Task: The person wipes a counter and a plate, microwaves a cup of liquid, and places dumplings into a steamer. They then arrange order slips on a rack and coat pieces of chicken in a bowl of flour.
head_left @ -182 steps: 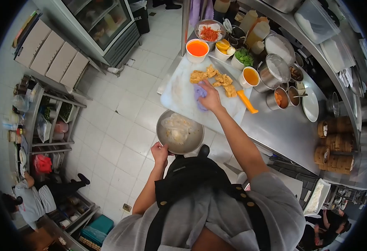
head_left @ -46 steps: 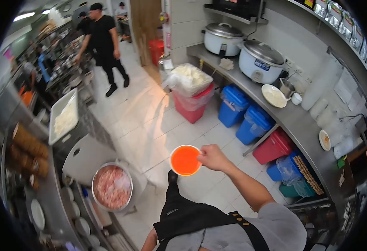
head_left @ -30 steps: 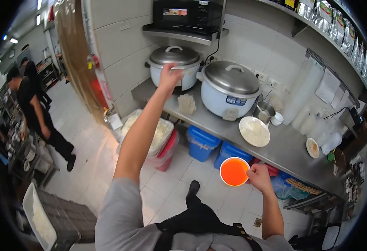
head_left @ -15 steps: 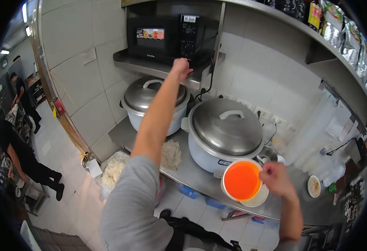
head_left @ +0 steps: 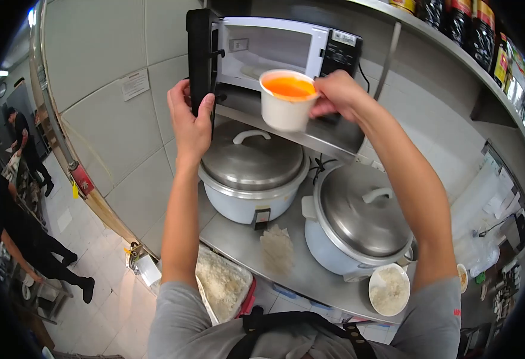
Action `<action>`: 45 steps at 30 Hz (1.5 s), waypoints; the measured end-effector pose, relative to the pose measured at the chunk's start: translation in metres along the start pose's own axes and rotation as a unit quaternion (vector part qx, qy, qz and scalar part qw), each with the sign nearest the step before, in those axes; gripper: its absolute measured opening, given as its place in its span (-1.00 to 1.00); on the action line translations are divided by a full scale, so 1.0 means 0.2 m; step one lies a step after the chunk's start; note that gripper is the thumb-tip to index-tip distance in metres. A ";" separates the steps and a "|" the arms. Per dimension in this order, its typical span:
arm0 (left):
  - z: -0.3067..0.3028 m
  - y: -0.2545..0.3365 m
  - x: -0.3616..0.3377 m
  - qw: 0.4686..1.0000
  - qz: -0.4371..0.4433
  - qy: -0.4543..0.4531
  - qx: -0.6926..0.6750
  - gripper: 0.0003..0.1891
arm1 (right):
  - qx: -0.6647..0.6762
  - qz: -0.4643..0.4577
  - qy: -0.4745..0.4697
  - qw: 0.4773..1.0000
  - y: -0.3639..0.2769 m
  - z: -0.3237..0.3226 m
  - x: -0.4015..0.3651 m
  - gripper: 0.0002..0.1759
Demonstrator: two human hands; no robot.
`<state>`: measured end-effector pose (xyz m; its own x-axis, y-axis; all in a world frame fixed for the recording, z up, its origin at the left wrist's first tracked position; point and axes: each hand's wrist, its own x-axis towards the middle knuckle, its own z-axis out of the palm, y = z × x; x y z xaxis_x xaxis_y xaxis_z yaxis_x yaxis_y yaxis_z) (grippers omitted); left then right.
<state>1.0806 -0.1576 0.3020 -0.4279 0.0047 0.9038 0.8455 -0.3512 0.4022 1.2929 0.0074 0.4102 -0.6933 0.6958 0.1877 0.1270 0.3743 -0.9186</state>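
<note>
My right hand (head_left: 339, 96) grips the side of a white cup (head_left: 286, 110) holding orange liquid, upright in front of the open microwave (head_left: 268, 51). My left hand (head_left: 192, 122) is closed around the lower part of the black microwave door (head_left: 201, 60), which stands swung out to the left. Inside the microwave a pale plate is partly visible behind the cup. Below the shelf (head_left: 298, 139) sits a lidded rice cooker (head_left: 253, 161).
A second lidded cooker (head_left: 361, 218) stands on the steel counter (head_left: 310, 287). Near the counter's front edge is a bowl of rice (head_left: 389, 290). A tray of rice (head_left: 223, 287) lies lower left. Two people in black (head_left: 26, 221) (head_left: 23, 140) stand at far left.
The microwave door has opened, with my left hand now on its edge. My right hand has lifted the cup from above the counter to the microwave's front. The view has shifted.
</note>
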 end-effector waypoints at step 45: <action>1.23 -0.07 -0.05 0.733 0.435 -0.295 0.432 -0.81 | 0.129 0.290 0.542 0.778 1.54 0.23 -3.43 -0.32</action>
<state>1.1521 0.0777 0.3244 0.3907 0.6245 0.6763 0.7121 0.2606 -0.6519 1.7756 -0.3830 -0.0168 0.4504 0.8625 -0.2309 -0.0485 -0.2346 -0.9709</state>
